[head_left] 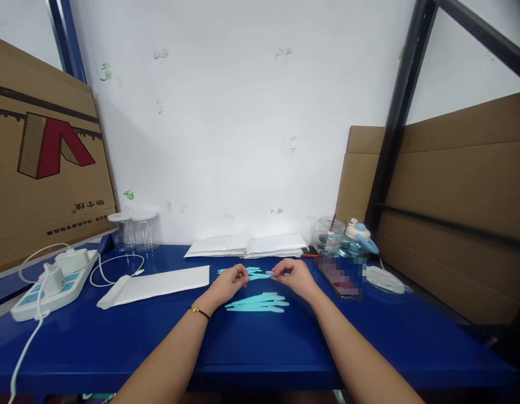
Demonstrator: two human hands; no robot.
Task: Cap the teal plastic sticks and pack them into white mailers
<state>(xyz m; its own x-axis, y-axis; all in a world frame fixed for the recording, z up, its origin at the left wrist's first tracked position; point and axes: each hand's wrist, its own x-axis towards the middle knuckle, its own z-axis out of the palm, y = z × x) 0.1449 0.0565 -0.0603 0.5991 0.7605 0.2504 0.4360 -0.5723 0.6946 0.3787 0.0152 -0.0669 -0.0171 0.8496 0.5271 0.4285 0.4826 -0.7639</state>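
Observation:
Several flat turquoise strips (258, 303) with pale rounded ends lie fanned out on the blue table (264, 342), in front of both hands. A second group of turquoise strips (255, 274) lies farther back, between the hands. My left hand (235, 279) is at the left side of that back group, fingers curled together; whatever it pinches is too small to make out. My right hand (291, 275) pinches the pale end of a turquoise strip (269, 274) between thumb and fingertips, at the right side of the back group.
A white padded envelope (163, 285) and a power strip (53, 286) with cables lie left. White packets (247, 246) and clear jars (136, 231) stand along the wall. A phone (339, 278), a plastic cup (328, 235), a bluish bottle (356, 240) and a white coiled item (385, 279) are right.

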